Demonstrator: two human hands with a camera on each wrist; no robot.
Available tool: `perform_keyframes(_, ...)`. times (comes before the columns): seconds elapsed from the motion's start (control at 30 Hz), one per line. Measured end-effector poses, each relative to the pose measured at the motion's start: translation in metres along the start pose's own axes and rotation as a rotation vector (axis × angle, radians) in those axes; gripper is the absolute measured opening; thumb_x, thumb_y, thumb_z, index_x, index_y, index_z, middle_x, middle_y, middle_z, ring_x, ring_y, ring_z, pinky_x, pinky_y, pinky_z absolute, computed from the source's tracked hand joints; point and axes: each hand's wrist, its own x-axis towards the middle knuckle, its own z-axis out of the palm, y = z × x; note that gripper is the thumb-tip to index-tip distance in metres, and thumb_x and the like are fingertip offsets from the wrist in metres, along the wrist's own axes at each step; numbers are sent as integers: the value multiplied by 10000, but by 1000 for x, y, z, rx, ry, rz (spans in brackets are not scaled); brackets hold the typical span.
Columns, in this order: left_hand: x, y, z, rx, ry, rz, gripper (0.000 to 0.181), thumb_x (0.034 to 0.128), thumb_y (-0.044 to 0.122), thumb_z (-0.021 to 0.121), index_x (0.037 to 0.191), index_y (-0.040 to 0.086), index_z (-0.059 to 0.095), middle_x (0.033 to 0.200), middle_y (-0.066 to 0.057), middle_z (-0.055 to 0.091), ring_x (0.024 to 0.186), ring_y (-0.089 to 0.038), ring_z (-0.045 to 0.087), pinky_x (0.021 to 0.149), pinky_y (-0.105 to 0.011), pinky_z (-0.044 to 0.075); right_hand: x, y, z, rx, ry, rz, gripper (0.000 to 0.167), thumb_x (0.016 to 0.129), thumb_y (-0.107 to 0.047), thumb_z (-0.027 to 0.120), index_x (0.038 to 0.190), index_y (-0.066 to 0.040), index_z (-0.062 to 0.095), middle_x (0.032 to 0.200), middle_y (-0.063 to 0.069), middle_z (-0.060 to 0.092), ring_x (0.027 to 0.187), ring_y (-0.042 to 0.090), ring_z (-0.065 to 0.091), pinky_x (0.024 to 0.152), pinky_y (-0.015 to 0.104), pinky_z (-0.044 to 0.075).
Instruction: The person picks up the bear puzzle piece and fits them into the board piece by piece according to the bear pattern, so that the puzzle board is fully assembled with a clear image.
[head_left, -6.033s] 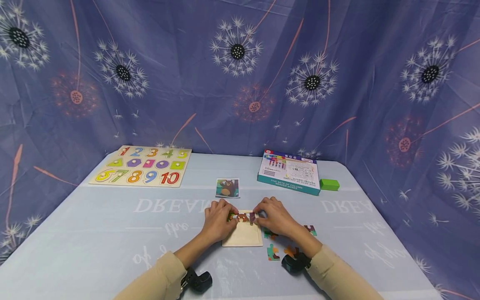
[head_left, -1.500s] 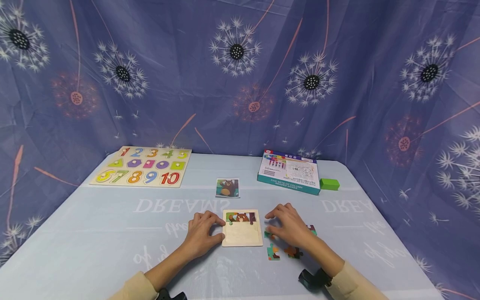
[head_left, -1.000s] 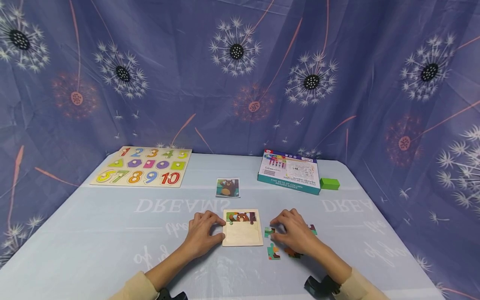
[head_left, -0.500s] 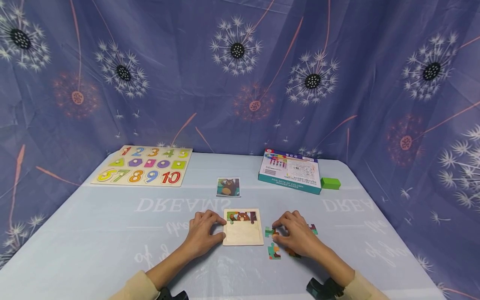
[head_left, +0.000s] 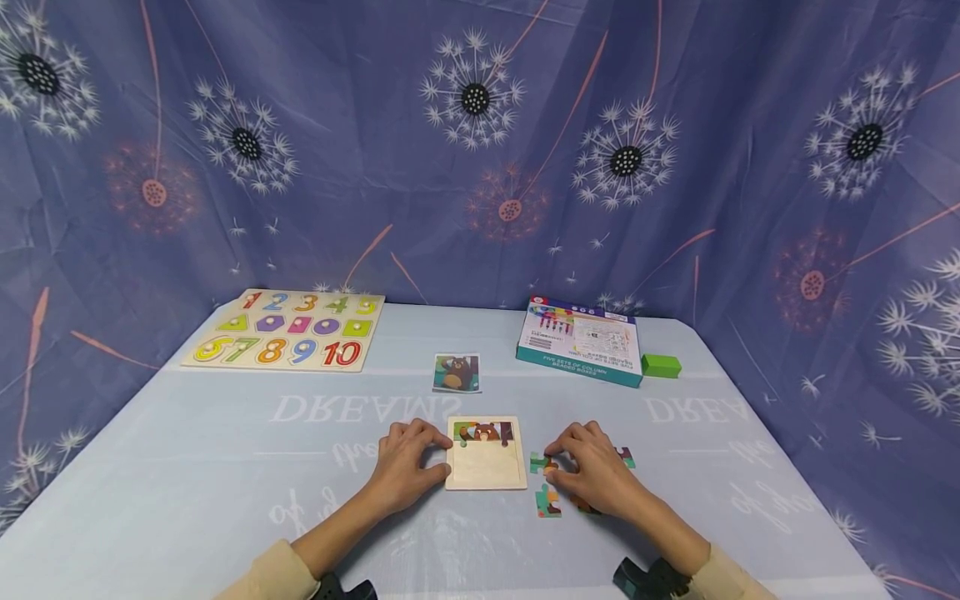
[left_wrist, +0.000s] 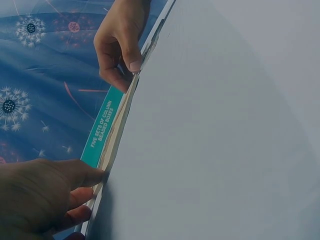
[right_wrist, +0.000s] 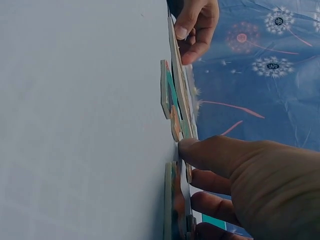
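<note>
A square wooden puzzle tray lies before me, a strip of assembled pieces with a bear's face along its far side. The fingers and thumb of my left hand rest against the tray's left edge, spread apart. My right hand pinches a green-and-brown puzzle piece between thumb and index finger; the piece lies at table level, partly covered by the fingers. Nearer me is another puzzle piece, green and orange. A brown piece shows partly under the right hand, and one more piece beyond it.
Beyond the tray lies a bear picture card. A number and shape board is at the back left. At the back right sit a flat teal-sided box and a green block. A dandelion-print curtain hangs behind the table.
Both hands held the strip of pieces at the tray's far side. The left then slid to the tray's left edge; the right moved right and closed its fingertips on the green-and-brown piece.
</note>
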Motion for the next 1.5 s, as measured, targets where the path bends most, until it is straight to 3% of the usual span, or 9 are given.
perform_keyframes(0.7, 1, 0, 0, -7, -2, -2, 221, 701, 161, 739, 913, 179, 679, 986, 34, 588, 971, -171, 405, 853, -430, 261, 14, -21, -8, 49, 17, -11, 222, 750, -285, 762, 960, -233, 712, 946, -103, 595, 925, 74, 398, 806, 323, 371)
perform_keyframes(1.33, -1, 0, 1, -14, 12, 18, 223, 697, 158, 743, 910, 175, 680, 979, 43, 588, 972, -168, 409, 845, -423, 267, 35, -40, 6, 109, 9, -99, 211, 767, -246, 744, 973, -211, 710, 946, -63, 603, 891, 81, 399, 825, 350, 352)
perform_keyframes(1.5, -2, -1, 1, -11, 14, 15, 222, 696, 163, 744, 907, 181, 679, 977, 45, 585, 970, -166, 408, 844, -421, 267, 40, -46, 10, 114, -20, -118, 241, 795, -307, 726, 1006, -192, 709, 965, -65, 600, 891, 92, 409, 841, 364, 356)
